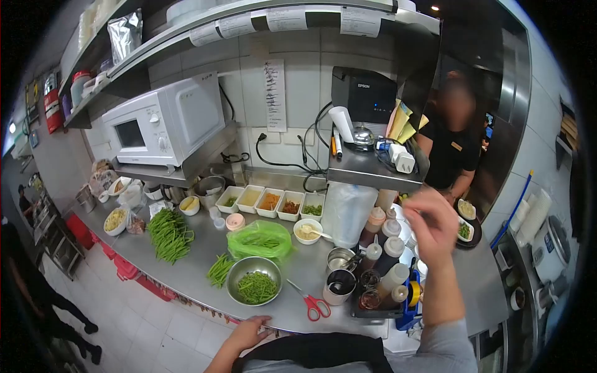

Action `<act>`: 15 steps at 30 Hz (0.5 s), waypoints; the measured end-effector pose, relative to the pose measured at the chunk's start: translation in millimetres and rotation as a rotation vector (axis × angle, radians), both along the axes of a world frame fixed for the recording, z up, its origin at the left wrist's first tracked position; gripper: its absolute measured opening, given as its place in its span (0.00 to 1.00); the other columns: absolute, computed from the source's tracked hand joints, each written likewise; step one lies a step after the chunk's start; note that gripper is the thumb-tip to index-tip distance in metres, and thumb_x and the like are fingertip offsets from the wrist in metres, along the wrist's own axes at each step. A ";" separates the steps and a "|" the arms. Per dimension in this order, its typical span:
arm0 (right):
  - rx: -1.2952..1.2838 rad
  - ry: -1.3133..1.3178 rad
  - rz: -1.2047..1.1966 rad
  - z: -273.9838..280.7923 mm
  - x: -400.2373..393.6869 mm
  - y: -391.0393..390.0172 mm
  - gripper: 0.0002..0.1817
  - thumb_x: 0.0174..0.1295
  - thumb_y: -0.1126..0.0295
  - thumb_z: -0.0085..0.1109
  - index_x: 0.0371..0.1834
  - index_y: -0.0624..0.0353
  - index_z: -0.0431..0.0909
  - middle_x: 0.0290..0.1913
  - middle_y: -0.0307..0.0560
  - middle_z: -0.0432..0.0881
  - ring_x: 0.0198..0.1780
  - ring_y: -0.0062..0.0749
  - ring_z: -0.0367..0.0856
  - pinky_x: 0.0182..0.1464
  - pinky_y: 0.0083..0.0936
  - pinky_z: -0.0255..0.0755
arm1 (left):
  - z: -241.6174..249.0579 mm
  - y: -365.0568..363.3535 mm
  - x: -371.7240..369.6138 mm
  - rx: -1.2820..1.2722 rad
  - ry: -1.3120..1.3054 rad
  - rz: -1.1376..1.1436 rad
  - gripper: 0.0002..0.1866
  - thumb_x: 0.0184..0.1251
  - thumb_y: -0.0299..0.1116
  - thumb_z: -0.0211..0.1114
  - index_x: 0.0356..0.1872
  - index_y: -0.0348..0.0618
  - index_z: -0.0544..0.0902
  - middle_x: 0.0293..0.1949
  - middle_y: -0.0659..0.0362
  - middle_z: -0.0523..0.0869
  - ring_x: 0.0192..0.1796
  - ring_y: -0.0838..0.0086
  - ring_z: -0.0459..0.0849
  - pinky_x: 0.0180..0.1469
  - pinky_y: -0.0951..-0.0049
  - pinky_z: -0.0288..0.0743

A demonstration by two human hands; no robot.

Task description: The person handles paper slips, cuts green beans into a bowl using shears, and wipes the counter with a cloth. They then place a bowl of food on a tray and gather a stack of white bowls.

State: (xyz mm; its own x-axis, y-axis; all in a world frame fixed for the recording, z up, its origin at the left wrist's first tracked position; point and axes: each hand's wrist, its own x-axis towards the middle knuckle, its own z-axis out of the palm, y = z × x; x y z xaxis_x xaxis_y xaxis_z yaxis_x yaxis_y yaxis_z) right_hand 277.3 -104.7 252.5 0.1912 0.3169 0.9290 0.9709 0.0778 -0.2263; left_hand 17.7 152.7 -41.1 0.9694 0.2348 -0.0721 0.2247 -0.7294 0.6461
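My left hand [250, 332] rests at the counter's front edge, its fingers laid out and holding nothing. Raised over the right part of the counter is my right hand [430, 224], its fingers curled together; what they hold, if anything, is hidden. Beneath it stand squeeze bottles [393, 248] in a dark tray. A steel bowl of cut green beans [257, 287] sits near my left hand, with red-handled scissors [316, 307] to its right. Behind the bowl lies a green plastic bag [260, 241] of beans, and a bunch of long beans [169, 236] is farther left.
A white microwave [165, 124] stands on a wall shelf. Small white containers [270, 202] line the counter's back. A printer [364, 90] is on a raised shelf. A person in black [453, 149] stands behind plates at the right; another person [37, 292] is at the far left.
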 end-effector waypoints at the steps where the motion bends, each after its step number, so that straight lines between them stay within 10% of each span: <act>1: -0.096 -0.004 0.044 15.8 -3.8 20.8 0.06 0.51 0.78 0.61 0.33 0.64 0.79 0.32 0.47 0.80 0.30 0.30 0.76 0.37 0.21 0.71 | 8.6 7.2 -3.0 0.014 -0.008 0.024 0.24 0.54 0.39 0.64 0.53 0.43 0.74 0.46 0.49 0.79 0.49 0.59 0.78 0.52 0.65 0.71; 6: -0.300 0.058 0.198 107.1 47.6 143.3 0.10 0.54 0.71 0.60 0.40 0.60 0.79 0.42 0.42 0.79 0.45 0.22 0.76 0.44 0.20 0.71 | 14.7 38.2 -46.7 -0.110 -0.110 0.196 0.24 0.53 0.35 0.65 0.52 0.41 0.74 0.43 0.51 0.80 0.42 0.67 0.82 0.49 0.68 0.73; 9: -0.149 0.070 0.268 182.9 89.6 210.4 0.19 0.52 0.58 0.62 0.46 0.55 0.79 0.47 0.39 0.73 0.51 0.29 0.70 0.56 0.27 0.60 | -2.6 44.7 -51.3 -1.158 -0.430 0.475 0.36 0.59 0.41 0.64 0.65 0.47 0.56 0.58 0.48 0.68 0.52 0.61 0.76 0.53 0.59 0.71; 12: 0.006 0.352 0.229 208.3 101.0 253.3 0.29 0.46 0.56 0.67 0.51 0.58 0.76 0.58 0.49 0.71 0.64 0.36 0.62 0.62 0.33 0.54 | -24.0 63.1 -31.5 -1.610 -0.582 0.501 0.38 0.63 0.48 0.59 0.68 0.49 0.48 0.63 0.47 0.58 0.56 0.56 0.71 0.55 0.57 0.69; 15: 0.205 0.262 0.128 181.2 112.3 278.2 0.19 0.48 0.64 0.64 0.43 0.61 0.78 0.42 0.45 0.79 0.45 0.30 0.74 0.47 0.26 0.66 | -25.0 77.3 -2.2 -1.510 -0.506 0.525 0.35 0.66 0.56 0.48 0.68 0.50 0.51 0.65 0.52 0.56 0.55 0.58 0.70 0.56 0.57 0.68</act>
State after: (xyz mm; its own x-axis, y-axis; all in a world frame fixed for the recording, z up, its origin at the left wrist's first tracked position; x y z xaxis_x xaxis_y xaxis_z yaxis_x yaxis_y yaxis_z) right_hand 389.6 173.5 433.7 0.4020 0.1659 0.9005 0.8615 0.2647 -0.4333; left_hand 15.5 230.0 -66.2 0.8083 0.5346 -0.2467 -0.2094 0.6526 0.7282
